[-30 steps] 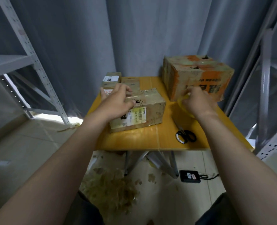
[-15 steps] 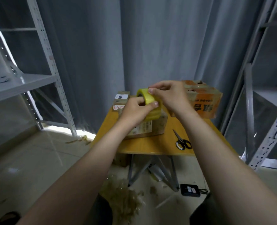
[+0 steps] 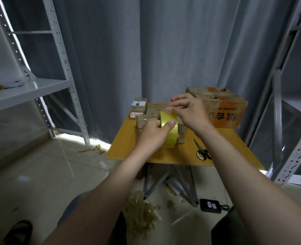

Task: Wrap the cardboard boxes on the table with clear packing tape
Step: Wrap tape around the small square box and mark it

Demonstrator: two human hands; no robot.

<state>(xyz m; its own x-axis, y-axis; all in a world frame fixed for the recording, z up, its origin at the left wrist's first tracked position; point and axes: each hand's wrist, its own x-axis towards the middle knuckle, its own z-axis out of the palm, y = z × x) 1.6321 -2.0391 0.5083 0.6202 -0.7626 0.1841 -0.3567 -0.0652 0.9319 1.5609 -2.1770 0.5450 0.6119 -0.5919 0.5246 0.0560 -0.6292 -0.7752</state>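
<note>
A yellow-looking roll of packing tape [image 3: 170, 131] is held up above the orange table [image 3: 125, 149]. My left hand [image 3: 153, 137] grips the roll from the left, thumb across its outer face. My right hand [image 3: 188, 110] reaches over the roll's top edge, its fingertips picking at the tape there. Behind the roll lies a medium cardboard box [image 3: 141, 121], mostly hidden by my hands. A large orange-printed box [image 3: 222, 108] stands at the back right of the table. Small boxes [image 3: 139, 107] sit at the back left.
Black-handled scissors [image 3: 201, 151] lie on the table's right side. Metal shelving stands left [image 3: 63, 68] and right [image 3: 291, 121]. A grey curtain hangs behind. Tape scraps [image 3: 141, 211] and a black device [image 3: 209, 206] lie on the floor under the table.
A second ago my left hand lay on the medium box and my right reached the roll on the table. Both hands then lifted the roll; now my right fingers work at its top edge.
</note>
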